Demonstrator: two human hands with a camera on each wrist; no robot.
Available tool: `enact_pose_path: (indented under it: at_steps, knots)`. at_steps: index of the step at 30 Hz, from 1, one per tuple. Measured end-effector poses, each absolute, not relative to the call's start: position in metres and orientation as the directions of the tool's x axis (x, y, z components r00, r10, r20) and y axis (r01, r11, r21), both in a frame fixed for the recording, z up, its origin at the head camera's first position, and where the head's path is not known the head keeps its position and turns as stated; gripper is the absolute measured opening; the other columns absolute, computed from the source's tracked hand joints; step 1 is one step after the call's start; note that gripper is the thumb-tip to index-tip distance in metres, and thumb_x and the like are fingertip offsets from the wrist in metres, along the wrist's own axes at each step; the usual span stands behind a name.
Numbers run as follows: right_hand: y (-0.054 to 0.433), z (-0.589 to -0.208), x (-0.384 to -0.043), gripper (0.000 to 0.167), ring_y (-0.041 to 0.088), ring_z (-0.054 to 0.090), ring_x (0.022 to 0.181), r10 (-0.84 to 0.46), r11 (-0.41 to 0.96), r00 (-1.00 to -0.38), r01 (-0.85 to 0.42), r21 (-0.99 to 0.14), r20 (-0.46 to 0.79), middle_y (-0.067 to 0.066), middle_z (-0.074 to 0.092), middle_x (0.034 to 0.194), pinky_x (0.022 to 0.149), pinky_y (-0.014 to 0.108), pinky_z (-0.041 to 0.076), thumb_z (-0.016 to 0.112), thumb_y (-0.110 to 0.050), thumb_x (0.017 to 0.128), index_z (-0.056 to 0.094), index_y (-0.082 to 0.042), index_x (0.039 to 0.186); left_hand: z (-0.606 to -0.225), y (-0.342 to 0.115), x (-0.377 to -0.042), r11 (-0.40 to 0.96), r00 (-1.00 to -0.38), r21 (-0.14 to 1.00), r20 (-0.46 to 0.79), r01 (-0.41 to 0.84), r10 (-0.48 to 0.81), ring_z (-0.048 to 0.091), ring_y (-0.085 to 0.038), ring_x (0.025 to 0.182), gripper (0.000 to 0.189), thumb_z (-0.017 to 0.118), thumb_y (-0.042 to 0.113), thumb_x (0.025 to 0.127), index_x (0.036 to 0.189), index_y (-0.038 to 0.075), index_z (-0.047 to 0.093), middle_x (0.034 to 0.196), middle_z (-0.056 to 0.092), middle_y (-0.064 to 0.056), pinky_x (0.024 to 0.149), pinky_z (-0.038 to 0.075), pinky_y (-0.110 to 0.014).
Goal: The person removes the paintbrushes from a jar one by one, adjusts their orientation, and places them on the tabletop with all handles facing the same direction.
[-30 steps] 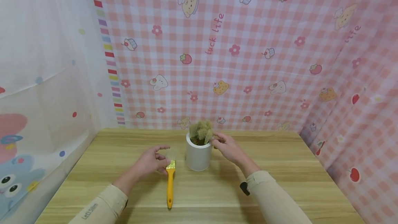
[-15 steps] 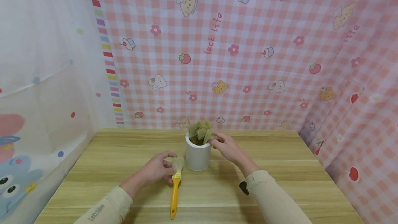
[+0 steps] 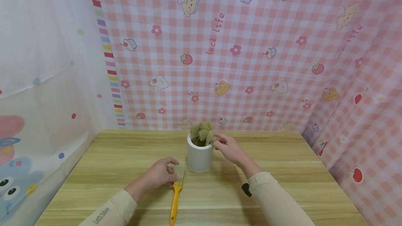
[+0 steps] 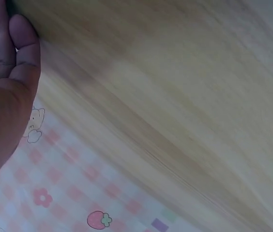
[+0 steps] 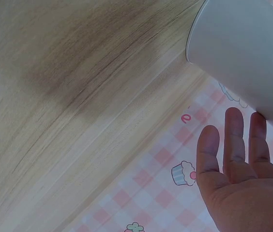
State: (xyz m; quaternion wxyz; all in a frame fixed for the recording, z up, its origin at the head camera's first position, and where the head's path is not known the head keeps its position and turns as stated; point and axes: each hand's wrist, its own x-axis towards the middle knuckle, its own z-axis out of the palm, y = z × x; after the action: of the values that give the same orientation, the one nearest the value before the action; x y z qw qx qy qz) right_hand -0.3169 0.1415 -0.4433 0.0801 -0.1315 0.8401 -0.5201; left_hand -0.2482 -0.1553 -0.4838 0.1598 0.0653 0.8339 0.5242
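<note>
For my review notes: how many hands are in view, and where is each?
2. The left hand is at the bristle end of the yellow-handled brush; the right hand is at the white pot, near its rim.

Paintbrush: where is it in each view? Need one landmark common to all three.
Head: paintbrush at lower center, bristles at the left hand, handle running down to the bottom edge.
Left wrist: only slivers at the top of the left edge, mostly out of frame.
Right wrist: not in it.
Shared landmark: pink checked cloth, beyond the table in all three.
</note>
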Motion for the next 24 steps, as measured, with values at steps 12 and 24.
enact_pose_path:
  at_steps: [12, 24]
  knots:
    - [0.141, -0.442, -0.314, 0.060, 0.040, 0.067, 0.131, -0.316, 0.427, -0.949, -0.153, -0.891, 0.011, 0.017, 0.067, 0.147, 0.116, 0.063, 0.048, 0.057, -0.039, 0.108, 0.046, -0.019, 0.163, -0.485, -0.141, -0.245, 0.579, -0.966, 0.815, -0.125, 0.030, 0.225, 0.070, -0.019, 0.056, 0.055, 0.081, -0.003, 0.083, 0.133, -0.010, 0.060, 0.069, 0.069, -0.007, 0.055, 0.059, -0.031]
    - [0.141, -0.440, -0.313, 0.059, 0.039, 0.067, 0.131, -0.317, 0.423, -0.948, -0.152, -0.893, 0.011, 0.016, 0.067, 0.147, 0.117, 0.063, 0.047, 0.058, -0.040, 0.108, 0.048, -0.021, 0.162, -0.485, -0.126, -0.241, 0.610, -0.973, 0.790, -0.085, 0.065, 0.215, 0.068, -0.019, 0.053, 0.050, 0.081, -0.004, 0.079, 0.124, -0.013, 0.062, 0.067, 0.068, -0.004, 0.049, 0.054, -0.027]
